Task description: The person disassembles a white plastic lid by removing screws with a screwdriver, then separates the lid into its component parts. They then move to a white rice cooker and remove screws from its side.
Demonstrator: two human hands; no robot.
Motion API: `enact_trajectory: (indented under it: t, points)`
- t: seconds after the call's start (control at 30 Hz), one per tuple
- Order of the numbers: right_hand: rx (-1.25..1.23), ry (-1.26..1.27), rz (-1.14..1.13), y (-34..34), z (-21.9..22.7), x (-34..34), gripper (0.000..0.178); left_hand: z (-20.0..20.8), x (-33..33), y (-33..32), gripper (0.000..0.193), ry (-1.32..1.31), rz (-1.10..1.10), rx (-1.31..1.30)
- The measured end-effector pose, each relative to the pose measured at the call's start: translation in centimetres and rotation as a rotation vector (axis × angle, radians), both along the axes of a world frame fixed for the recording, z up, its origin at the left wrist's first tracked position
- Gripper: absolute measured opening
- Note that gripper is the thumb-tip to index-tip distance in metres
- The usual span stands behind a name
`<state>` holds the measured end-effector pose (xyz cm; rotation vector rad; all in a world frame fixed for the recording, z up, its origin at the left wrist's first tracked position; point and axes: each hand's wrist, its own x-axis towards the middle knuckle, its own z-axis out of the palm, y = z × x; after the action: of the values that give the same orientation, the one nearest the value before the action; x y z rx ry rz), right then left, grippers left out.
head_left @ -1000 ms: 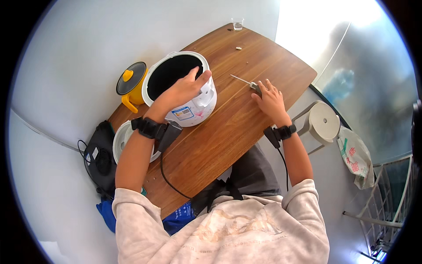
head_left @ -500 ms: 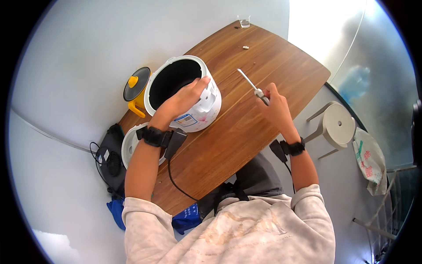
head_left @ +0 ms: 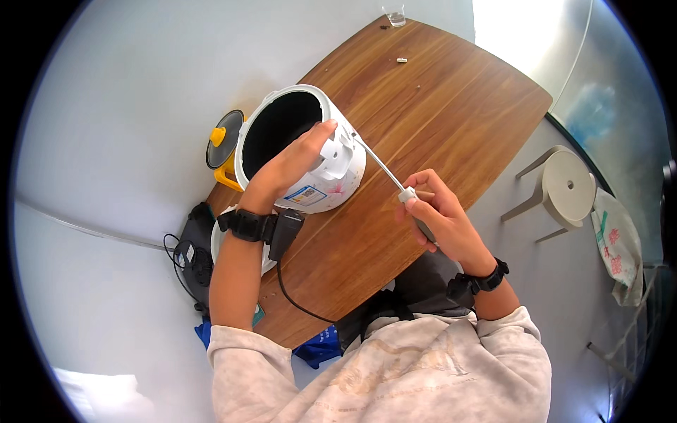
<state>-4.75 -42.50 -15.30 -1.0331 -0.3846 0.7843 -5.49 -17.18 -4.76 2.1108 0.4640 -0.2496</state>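
Observation:
A white rice cooker body with a floral print leans tilted on the table, its dark inside showing. My left hand reaches across the opening and grips the near rim, beside a white hinge bracket. In my right hand is a screwdriver with a long metal shaft and a white and grey handle. The tip meets the cooker's side by the bracket; whether it sits in a screw is too small to tell. A white lid-like part lies under my left forearm, largely hidden.
Behind the cooker stands a yellow pot with a dark lid. On the wooden table are a clear cup and a small pale piece at the far end. A beige stool stands to the right.
My right hand has brought the screwdriver from the open table to the cooker's side and turned its grip. The cooker appears turned slightly; my left hand stays on the rim.

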Motion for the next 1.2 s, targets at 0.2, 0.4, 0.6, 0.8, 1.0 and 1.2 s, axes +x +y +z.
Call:
enact_trajectory:
  t: [0.2,0.4,0.6,0.8,1.0,1.2]
  points:
    - [-0.018,-0.043,0.035,0.3,-1.2,-0.4,0.027,0.3,0.1,-0.3,0.071,-0.034,-0.012,0.045]
    - [-0.061,-0.111,0.070,0.4,-0.8,-0.7,0.031,-0.1,0.2,-0.2,0.071,-0.033,0.015,0.015]
    - [-0.068,-0.185,0.041,0.7,-1.2,-0.9,0.032,-0.1,0.2,-0.1,0.073,-0.026,0.017,0.032]
    - [-0.146,-0.383,-0.068,1.2,-1.0,-1.7,0.028,-0.2,0.3,-0.2,0.074,-0.027,0.026,0.056]
    - [-0.189,-0.457,-0.150,1.8,-0.5,-3.1,0.025,-0.2,0.3,-0.3,0.075,-0.026,0.028,0.060]
    - [-0.203,-0.505,-0.179,1.8,0.5,-3.0,0.023,-0.1,0.1,-0.7,0.068,-0.013,0.053,0.026]
